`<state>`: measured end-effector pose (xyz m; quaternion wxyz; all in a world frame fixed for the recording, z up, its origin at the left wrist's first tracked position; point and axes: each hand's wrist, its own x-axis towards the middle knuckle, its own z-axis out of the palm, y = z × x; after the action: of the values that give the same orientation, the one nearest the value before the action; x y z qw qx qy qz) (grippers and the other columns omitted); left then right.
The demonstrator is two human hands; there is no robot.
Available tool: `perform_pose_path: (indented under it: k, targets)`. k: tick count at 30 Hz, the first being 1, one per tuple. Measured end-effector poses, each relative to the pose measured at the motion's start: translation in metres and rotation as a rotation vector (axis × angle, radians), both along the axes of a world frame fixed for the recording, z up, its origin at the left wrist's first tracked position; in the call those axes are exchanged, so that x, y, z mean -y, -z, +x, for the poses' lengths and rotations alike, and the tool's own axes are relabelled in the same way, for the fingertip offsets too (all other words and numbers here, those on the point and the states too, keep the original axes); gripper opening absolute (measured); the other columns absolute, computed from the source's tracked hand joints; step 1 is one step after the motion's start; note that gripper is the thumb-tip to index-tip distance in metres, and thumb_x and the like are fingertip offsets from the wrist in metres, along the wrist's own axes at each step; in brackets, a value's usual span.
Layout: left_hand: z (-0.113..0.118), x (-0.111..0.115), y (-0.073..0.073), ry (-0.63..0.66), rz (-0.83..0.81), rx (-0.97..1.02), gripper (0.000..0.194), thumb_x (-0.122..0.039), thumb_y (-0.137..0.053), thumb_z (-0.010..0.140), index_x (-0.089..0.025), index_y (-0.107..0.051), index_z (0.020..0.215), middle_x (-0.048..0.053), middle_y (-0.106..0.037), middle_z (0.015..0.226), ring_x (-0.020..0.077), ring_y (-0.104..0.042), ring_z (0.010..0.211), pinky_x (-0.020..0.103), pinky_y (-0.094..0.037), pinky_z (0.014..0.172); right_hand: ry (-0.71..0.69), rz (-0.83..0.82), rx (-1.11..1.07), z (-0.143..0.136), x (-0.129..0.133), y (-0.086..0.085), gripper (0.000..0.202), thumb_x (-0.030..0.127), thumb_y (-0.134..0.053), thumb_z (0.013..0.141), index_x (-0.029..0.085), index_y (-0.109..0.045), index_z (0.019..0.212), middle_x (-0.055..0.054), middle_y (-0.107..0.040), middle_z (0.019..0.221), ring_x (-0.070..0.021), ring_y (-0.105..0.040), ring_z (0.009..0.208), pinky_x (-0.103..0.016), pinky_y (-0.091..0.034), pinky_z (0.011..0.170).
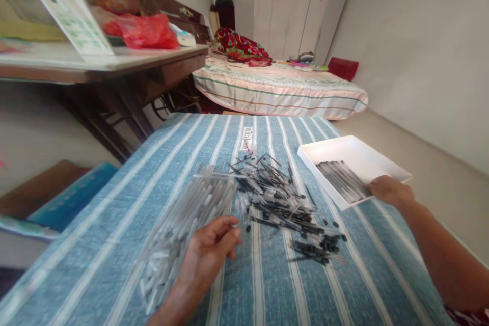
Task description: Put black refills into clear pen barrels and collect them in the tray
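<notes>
My left hand (216, 244) is over the near part of the table with its fingers curled in, and nothing shows in them. It is beside a heap of clear, whitish pen barrels (202, 201). To the right of that heap is a loose pile of black pen refills and small black caps (280, 201). My right hand (391, 189) reaches over the near right wall of a white shallow box (376, 160). Its fingertips are pressed together at the ends of a row of assembled pens (342, 179) in the box; what they pinch is hidden.
A blue striped cloth (267, 285) covers the table. At the left is a higher desk (148, 58) with a red plastic bag (147, 30) on it, and a blue-topped seat (72, 191) below. A bed (282, 84) is behind the table.
</notes>
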<state>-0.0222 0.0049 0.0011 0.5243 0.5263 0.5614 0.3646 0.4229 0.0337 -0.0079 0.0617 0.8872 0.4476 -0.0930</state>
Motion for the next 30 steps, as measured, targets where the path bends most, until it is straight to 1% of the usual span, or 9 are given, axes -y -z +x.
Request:
perform_pose_path:
  k: [4, 8, 10, 13, 15, 17, 19, 22, 30]
  targets:
    - [-0.008, -0.005, 0.007, -0.074, 0.143, -0.130, 0.029, -0.033, -0.058, 0.072, -0.014, -0.061, 0.093, -0.002, -0.061, 0.059, 0.0124, -0.053, 0.048, 0.024, -0.043, 0.051, -0.004, 0.027, 0.004, 0.001, 0.001, -0.001, 0.026, 0.035, -0.053, 0.080, 0.019, -0.073, 0.077, -0.017, -0.068, 0.101, -0.0323, -0.063, 0.094, -0.041, -0.040, 0.066]
    - [-0.012, -0.005, 0.015, -0.044, 0.275, -0.251, 0.030, -0.033, -0.054, 0.076, -0.015, -0.061, 0.098, 0.002, -0.067, 0.071, 0.0158, -0.060, 0.058, 0.026, -0.048, 0.056, -0.006, 0.078, 0.055, -0.004, 0.005, -0.004, 0.026, 0.035, -0.052, 0.082, 0.020, -0.072, 0.078, -0.019, -0.068, 0.096, -0.0313, -0.063, 0.088, -0.042, -0.039, 0.066]
    - [-0.012, -0.003, 0.017, -0.022, 0.345, -0.341, 0.029, -0.031, -0.052, 0.077, -0.015, -0.061, 0.100, 0.004, -0.069, 0.079, 0.0179, -0.064, 0.068, 0.028, -0.050, 0.064, -0.034, 0.190, 0.124, -0.018, 0.012, -0.006, 0.028, 0.035, -0.048, 0.084, 0.019, -0.071, 0.080, -0.020, -0.068, 0.092, -0.0307, -0.063, 0.083, -0.042, -0.039, 0.066]
    - [-0.011, -0.001, 0.018, 0.045, 0.460, -0.516, 0.026, -0.026, -0.048, 0.081, -0.014, -0.061, 0.099, 0.007, -0.069, 0.085, 0.0184, -0.065, 0.074, 0.029, -0.050, 0.071, -0.188, 0.624, 0.220, -0.059, 0.026, -0.009, 0.025, 0.033, -0.050, 0.081, 0.019, -0.070, 0.080, -0.015, -0.068, 0.086, -0.0290, -0.063, 0.078, -0.040, -0.044, 0.067]
    - [-0.010, 0.000, 0.019, 0.101, 0.518, -0.622, 0.024, -0.023, -0.045, 0.083, -0.015, -0.061, 0.099, 0.007, -0.067, 0.085, 0.0186, -0.064, 0.077, 0.029, -0.049, 0.072, -0.359, 0.847, 0.083, -0.099, 0.035, -0.010, 0.028, 0.034, -0.045, 0.082, 0.019, -0.069, 0.081, -0.011, -0.068, 0.083, -0.0261, -0.062, 0.079, -0.037, -0.046, 0.071]
    - [-0.008, 0.001, 0.020, 0.145, 0.548, -0.716, 0.024, -0.021, -0.043, 0.084, -0.015, -0.060, 0.100, 0.008, -0.066, 0.088, 0.0192, -0.063, 0.081, 0.028, -0.049, 0.073, -0.499, 0.932, -0.178, -0.140, 0.042, -0.009, 0.026, 0.037, -0.047, 0.082, 0.020, -0.067, 0.077, -0.006, -0.068, 0.076, -0.0206, -0.062, 0.072, -0.032, -0.047, 0.070]
    - [-0.005, 0.001, 0.019, 0.179, 0.551, -0.812, 0.024, -0.019, -0.041, 0.085, -0.016, -0.059, 0.101, 0.009, -0.065, 0.092, 0.0193, -0.062, 0.085, 0.028, -0.048, 0.075, -0.581, 0.891, -0.397, -0.176, 0.045, -0.007, 0.024, 0.034, -0.048, 0.083, 0.021, -0.067, 0.075, -0.003, -0.067, 0.072, -0.0173, -0.062, 0.068, -0.027, -0.046, 0.066]
    - [0.002, 0.002, 0.015, 0.232, 0.509, -0.976, 0.023, -0.017, -0.039, 0.086, -0.015, -0.059, 0.099, 0.010, -0.063, 0.094, 0.0199, -0.062, 0.086, 0.028, -0.048, 0.075, -0.654, 0.821, -0.524, -0.212, 0.045, -0.003, 0.023, 0.029, -0.048, 0.085, 0.020, -0.067, 0.074, -0.002, -0.067, 0.069, -0.0156, -0.061, 0.066, -0.025, -0.045, 0.064]
    - [0.011, -0.002, 0.015, 0.307, 0.439, -1.234, 0.019, -0.018, -0.040, 0.086, -0.014, -0.058, 0.090, 0.011, -0.061, 0.092, 0.0221, -0.062, 0.081, 0.030, -0.048, 0.066, -0.789, 0.581, -0.490, -0.238, 0.045, 0.005, 0.023, 0.026, -0.047, 0.087, 0.021, -0.066, 0.076, 0.000, -0.068, 0.066, -0.0134, -0.061, 0.061, -0.022, -0.039, 0.059]
